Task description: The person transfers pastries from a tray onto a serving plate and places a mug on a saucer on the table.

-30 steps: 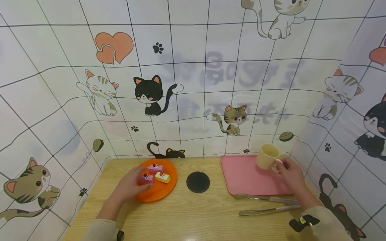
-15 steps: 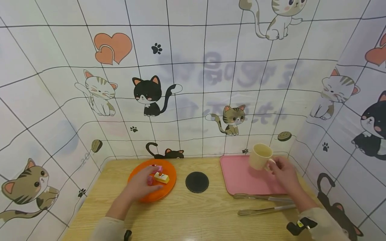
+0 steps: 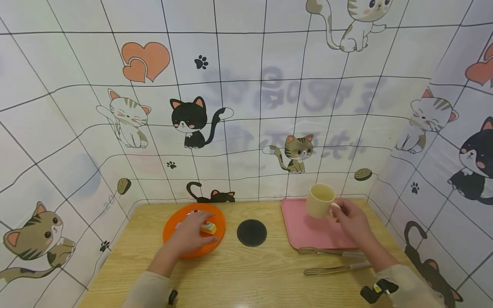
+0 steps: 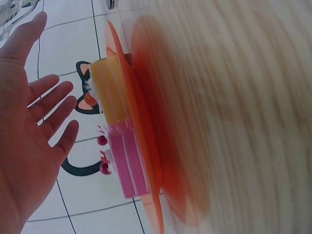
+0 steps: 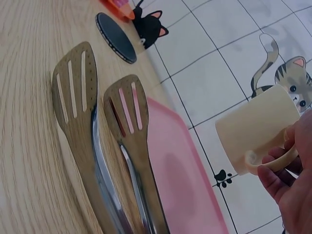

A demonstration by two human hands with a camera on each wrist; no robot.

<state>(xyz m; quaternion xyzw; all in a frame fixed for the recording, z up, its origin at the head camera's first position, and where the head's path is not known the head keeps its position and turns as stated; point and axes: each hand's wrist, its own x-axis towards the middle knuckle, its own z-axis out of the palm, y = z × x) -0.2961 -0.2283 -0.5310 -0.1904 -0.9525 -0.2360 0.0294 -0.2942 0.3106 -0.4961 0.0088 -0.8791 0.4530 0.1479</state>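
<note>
My right hand pinches the handle of a cream mug. In the right wrist view the mug hangs upright above the pink tray, apart from it. Over the orange plate at the left hovers my left hand, fingers spread and nothing held. On that plate lie a yellow cake slice and pink cake slices topped with cherries, partly hidden by the hand in the head view. The left wrist view shows a gap between the hand and the slices.
A round black disc lies between plate and tray. Two slotted utensils with metal parts lie side by side along the tray's front edge, one nearer me. A cat-print tiled wall covering closes off the back and sides.
My right hand has carried the mug leftward over the tray. My left hand has shifted right across the plate, above the cake slices, which stay in place.
</note>
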